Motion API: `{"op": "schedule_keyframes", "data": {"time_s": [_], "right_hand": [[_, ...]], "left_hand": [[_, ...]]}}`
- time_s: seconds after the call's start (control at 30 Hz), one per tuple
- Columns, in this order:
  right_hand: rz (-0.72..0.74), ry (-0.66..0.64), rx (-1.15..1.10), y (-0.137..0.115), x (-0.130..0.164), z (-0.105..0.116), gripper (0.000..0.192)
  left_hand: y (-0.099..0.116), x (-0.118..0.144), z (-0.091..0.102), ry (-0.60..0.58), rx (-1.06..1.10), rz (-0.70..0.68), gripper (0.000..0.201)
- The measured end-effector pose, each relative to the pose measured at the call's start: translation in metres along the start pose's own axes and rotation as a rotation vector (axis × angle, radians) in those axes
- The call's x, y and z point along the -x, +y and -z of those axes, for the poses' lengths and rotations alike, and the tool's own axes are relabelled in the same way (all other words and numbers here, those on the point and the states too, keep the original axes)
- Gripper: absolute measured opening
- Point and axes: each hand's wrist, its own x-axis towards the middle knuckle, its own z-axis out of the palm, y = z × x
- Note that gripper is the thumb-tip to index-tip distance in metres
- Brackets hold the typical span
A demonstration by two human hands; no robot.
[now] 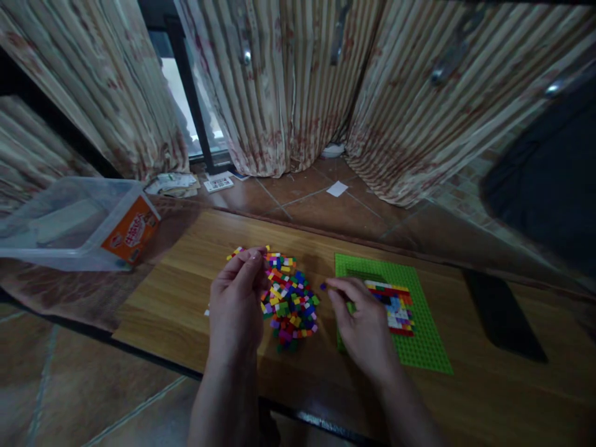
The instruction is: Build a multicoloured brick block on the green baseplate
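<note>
As seen from the head camera, looking forward and down, a low wooden table (186, 298) is shown with two bare hands held over it. A loose heap of small coloured building bricks (289, 299) lies near the middle of the table, between the two hands.

The left hand (238, 297) is raised just left of the heap, with its fingertips pinched together; something small may be gripped there, but whether a brick is held cannot be told. The right hand (362, 316) is held just right of the heap, over the left edge of a green baseplate (419, 335). A tiny purple brick (323, 286) is pinched at the tips of its fingers, just above the tabletop between heap and plate.

On the baseplate, a small patch of mosaic (395, 305) has been laid: rows of red, white, blue and yellow bricks, pressed close together, partly hidden by the right hand. Most of the plate is seen to be bare green studs, and the heap is large, so the work is judged to be at an early stage, with far more left than done.

A clear plastic storage box (69, 223) with an orange label stands at the far left, well apart. A dark flat object (503, 316) lies at the right of the table. Striped curtains (288, 87) hang behind, above a tiled floor (326, 205).
</note>
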Motion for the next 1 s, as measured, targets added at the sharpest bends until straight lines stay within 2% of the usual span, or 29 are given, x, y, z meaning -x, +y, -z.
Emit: {"op": "schedule_keyframes", "data": {"time_s": [0.17,0.47,0.6,0.77,1.0], "right_hand": [[0.007,-0.155,0.057,0.001,-0.001,-0.019,0.026],[0.081,-0.266,0.074,-0.019,-0.002,-0.050,0.026],[0.084,-0.276,0.110,-0.023,-0.001,-0.061,0.025],[0.056,-0.245,0.099,-0.016,-0.002,-0.059,0.015],[0.032,-0.162,0.126,-0.004,-0.003,-0.046,0.013]], "left_hand": [[0.002,-0.001,0.004,-0.005,0.016,0.016,0.019],[0.009,-0.005,0.014,0.006,0.026,-0.003,0.016],[0.012,-0.006,0.020,0.011,0.033,-0.018,0.017],[0.014,-0.008,0.025,0.014,0.043,-0.005,0.017],[0.018,-0.008,0.027,0.050,0.066,-0.026,0.017]]}}
